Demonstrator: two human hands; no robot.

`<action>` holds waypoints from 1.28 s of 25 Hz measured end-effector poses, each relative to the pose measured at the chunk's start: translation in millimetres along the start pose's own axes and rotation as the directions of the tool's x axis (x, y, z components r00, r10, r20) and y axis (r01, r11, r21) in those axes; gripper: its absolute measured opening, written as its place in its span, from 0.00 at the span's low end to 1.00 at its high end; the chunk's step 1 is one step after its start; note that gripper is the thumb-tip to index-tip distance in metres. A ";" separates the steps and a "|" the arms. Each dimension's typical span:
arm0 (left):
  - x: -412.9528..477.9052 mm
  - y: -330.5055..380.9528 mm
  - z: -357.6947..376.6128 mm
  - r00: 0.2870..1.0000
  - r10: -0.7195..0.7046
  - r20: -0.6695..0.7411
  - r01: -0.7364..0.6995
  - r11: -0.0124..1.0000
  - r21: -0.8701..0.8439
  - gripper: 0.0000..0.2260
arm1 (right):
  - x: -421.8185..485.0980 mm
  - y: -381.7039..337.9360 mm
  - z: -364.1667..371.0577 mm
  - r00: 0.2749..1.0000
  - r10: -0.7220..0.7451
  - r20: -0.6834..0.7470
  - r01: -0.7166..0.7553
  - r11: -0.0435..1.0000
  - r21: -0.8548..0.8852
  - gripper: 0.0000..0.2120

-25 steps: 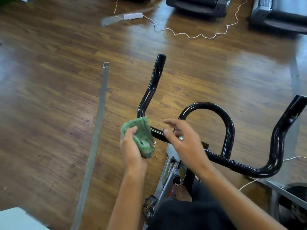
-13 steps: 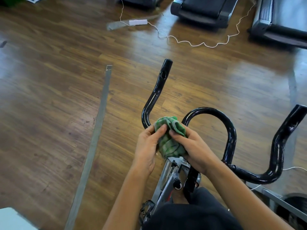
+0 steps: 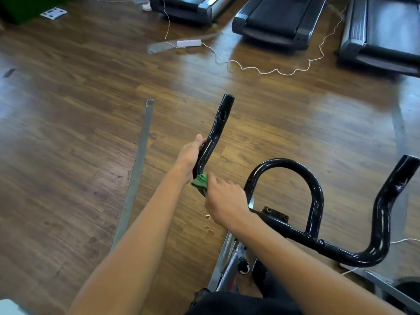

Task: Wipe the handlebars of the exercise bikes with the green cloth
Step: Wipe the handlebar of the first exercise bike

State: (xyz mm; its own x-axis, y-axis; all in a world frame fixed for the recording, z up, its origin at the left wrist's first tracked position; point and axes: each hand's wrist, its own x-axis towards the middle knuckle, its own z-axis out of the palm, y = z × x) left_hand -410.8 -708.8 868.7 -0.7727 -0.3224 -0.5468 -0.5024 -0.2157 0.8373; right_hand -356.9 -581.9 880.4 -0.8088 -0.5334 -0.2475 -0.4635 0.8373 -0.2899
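The glossy black handlebar (image 3: 316, 189) of an exercise bike runs across the lower right, with a centre loop and an upturned horn on each side. My left hand (image 3: 189, 155) grips the left horn (image 3: 219, 123) just above its bend. My right hand (image 3: 223, 202) holds the bunched green cloth (image 3: 200, 181) against the bar at that bend, below my left hand. Most of the cloth is hidden under my fingers.
The bike's silver frame and knob (image 3: 243, 268) lie below the bars. A grey metal strip (image 3: 138, 164) lies on the wooden floor to the left. Treadmills (image 3: 275, 21) stand at the back, with a white cord (image 3: 261, 70) and power strip (image 3: 188, 43) before them.
Both hands held the cloth bunched on the bar near the centre. Now my left hand has let go and gripped the left horn, while my right hand carried the cloth leftward to the bend.
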 end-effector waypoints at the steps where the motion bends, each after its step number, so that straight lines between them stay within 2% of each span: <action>1: -0.3 0.1 -1.9 1.000 -0.001 0.016 0.001 1.000 0.015 0.18 | 5.9 -6.4 -3.0 0.999 0.037 0.008 -0.037 0.999 0.027 0.21; 3: 0.4 -0.5 -5.4 0.999 0.033 0.015 -0.034 0.998 0.045 0.17 | 7.6 -7.8 -4.2 1.000 0.025 0.000 -0.025 0.999 0.022 0.25; 5: 8.0 -0.6 -8.4 0.998 0.060 0.010 -0.061 0.993 0.097 0.15 | 1.1 4.1 -7.7 0.995 -0.066 0.078 0.070 0.997 -0.044 0.21; 6: 12.7 0.3 -8.3 0.998 0.068 0.014 -0.070 0.989 0.132 0.16 | 1.5 13.4 -12.7 0.988 -0.067 0.141 0.065 0.998 0.012 0.17; 7: 18.8 0.7 -6.9 0.997 0.077 0.017 -0.079 0.982 0.172 0.17 | 7.7 22.8 -18.6 0.980 -0.015 0.197 -0.016 0.988 0.155 0.14; 8: 22.4 1.2 -3.2 0.996 0.092 0.015 -0.093 0.975 0.204 0.17 | 17.2 29.3 -27.1 0.968 0.063 0.245 -0.148 0.926 0.347 0.13; 10: 25.9 -4.4 6.9 0.984 0.177 -0.005 -0.168 0.942 0.291 0.18 | 51.4 42.0 -41.2 0.923 0.272 0.272 -0.385 0.619 0.685 0.14; 12: 25.3 -17.4 14.0 0.953 0.297 -0.062 -0.248 0.880 0.405 0.19 | 82.2 44.6 -52.9 0.881 0.422 0.213 -0.383 0.375 0.844 0.15; 14: 22.9 -24.2 17.0 0.920 0.374 -0.121 -0.288 0.851 0.439 0.19 | 106.1 44.3 -64.1 0.858 0.511 0.049 -0.222 0.284 0.933 0.16; 16: 21.0 -21.3 17.1 0.909 0.387 -0.155 -0.307 0.873 0.379 0.19 | 126.6 41.2 -71.0 0.861 0.500 -0.093 -0.080 0.313 0.946 0.18; 18: 19.0 -16.9 16.5 0.909 0.381 -0.170 -0.322 0.899 0.296 0.20 | 130.9 28.4 -61.0 0.888 0.454 -0.072 -0.118 0.377 0.919 0.20; 22: 15.2 -23.6 14.4 0.870 0.418 -0.261 -0.379 0.906 0.188 0.23 | 86.0 5.4 7.0 0.891 0.354 0.284 -0.424 0.425 0.800 0.14; 24: 15.1 -25.3 15.4 0.849 0.432 -0.304 -0.393 0.901 0.180 0.23 | 64.6 10.6 11.8 0.891 0.249 0.380 -0.454 0.521 0.723 0.13; 26: 16.7 -25.1 16.2 0.854 0.422 -0.306 -0.367 0.903 0.221 0.24 | 56.2 25.4 -10.2 0.881 0.064 0.470 -0.360 0.734 0.575 0.14; 28: 20.5 -26.9 16.2 0.860 0.416 -0.297 -0.338 0.899 0.278 0.25 | 53.5 37.7 -35.9 0.820 -0.076 0.568 -0.163 0.920 0.358 0.17; 30: 21.2 -27.8 16.4 0.863 0.414 -0.290 -0.320 0.892 0.321 0.26 | 54.7 43.9 -59.6 0.820 -0.102 0.564 0.005 0.985 0.171 0.21; 32: 19.8 -27.3 16.6 0.861 0.427 -0.277 -0.320 0.877 0.358 0.25 | 57.6 50.6 -83.6 0.890 -0.111 0.443 0.090 0.994 0.070 0.24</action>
State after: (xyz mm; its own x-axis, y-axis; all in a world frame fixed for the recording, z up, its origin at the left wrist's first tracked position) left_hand -418.8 -694.0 835.1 -0.7724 -0.6247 -0.1147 -0.3326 0.2440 0.9110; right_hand -457.2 -560.3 928.8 -0.5075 -0.6208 -0.5975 -0.5075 0.7758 -0.3750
